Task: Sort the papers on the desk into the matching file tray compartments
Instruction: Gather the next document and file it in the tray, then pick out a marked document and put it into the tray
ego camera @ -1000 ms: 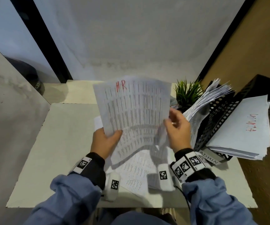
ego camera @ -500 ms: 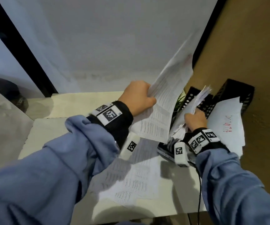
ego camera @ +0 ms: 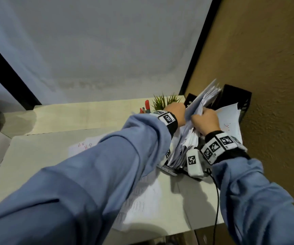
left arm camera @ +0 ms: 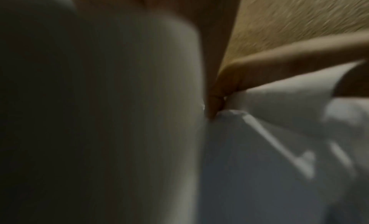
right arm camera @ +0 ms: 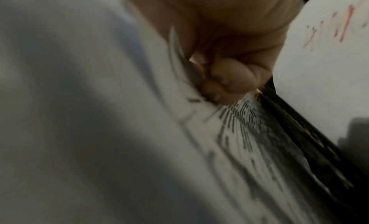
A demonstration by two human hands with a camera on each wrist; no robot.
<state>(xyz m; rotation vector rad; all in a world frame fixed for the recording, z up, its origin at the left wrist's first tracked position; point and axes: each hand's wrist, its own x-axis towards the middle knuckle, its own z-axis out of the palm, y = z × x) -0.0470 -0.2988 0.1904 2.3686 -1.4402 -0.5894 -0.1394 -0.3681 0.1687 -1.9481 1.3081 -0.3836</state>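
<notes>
Tray [ego camera: 238,96] black. Papers [ego camera: 192,138] in tray white, black print rows; rightmost sheet [ego camera: 231,119] white, red scrawl. Sheets [ego camera: 142,204] on desk near front edge white, grey print; one [ego camera: 82,147] red-lettered. Desk [ego camera: 36,156] pale cream. Sleeves [ego camera: 89,174] light blue. Wristbands [ego camera: 215,147] black, white tags with black square codes. Plant [ego camera: 162,101] green, at desk's back edge. Pen [ego camera: 147,104] red. Wall [ego camera: 266,68] ochre, speckled.

Both wrist views blurred. Left hand [ego camera: 175,113] fingers hidden behind papers [ego camera: 198,110]. Red writing on sheet [ego camera: 230,121] unreadable. File tray [ego camera: 238,98] compartments mostly covered. Sheets on worktop [ego camera: 36,156] partly under sleeve [ego camera: 93,174].
</notes>
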